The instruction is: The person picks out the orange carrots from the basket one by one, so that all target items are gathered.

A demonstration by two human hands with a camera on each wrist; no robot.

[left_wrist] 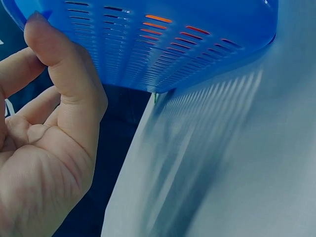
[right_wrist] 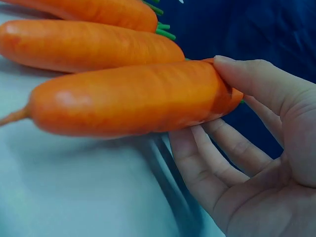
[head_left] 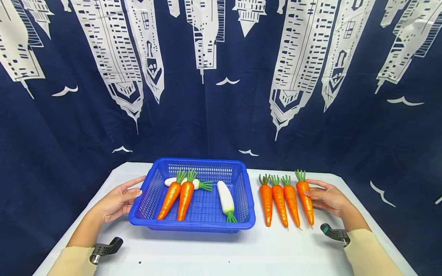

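Observation:
My left hand (head_left: 115,201) is at the left side of a blue perforated plastic basket (head_left: 193,227), thumb and forefinger at its rim. In the left wrist view the thumb (left_wrist: 59,59) lies against the rim. Inside the basket, two carrots (head_left: 171,200) lie side by side, their tops over a white radish (head_left: 197,184). Another white radish (head_left: 225,196) lies apart at the right, leaves towards me. My right hand (head_left: 328,199) pinches the rightmost carrot (head_left: 305,199) near its leafy end. In the right wrist view its thumb is above this carrot (right_wrist: 123,101), other fingers below.
Three more carrots (head_left: 278,201) lie in a row between the basket and my right hand, leafy ends away from me. A white table (head_left: 193,257) carries everything. Behind it hangs a dark blue curtain (head_left: 207,115) with white building prints. Each wrist wears a black camera mount (head_left: 107,249).

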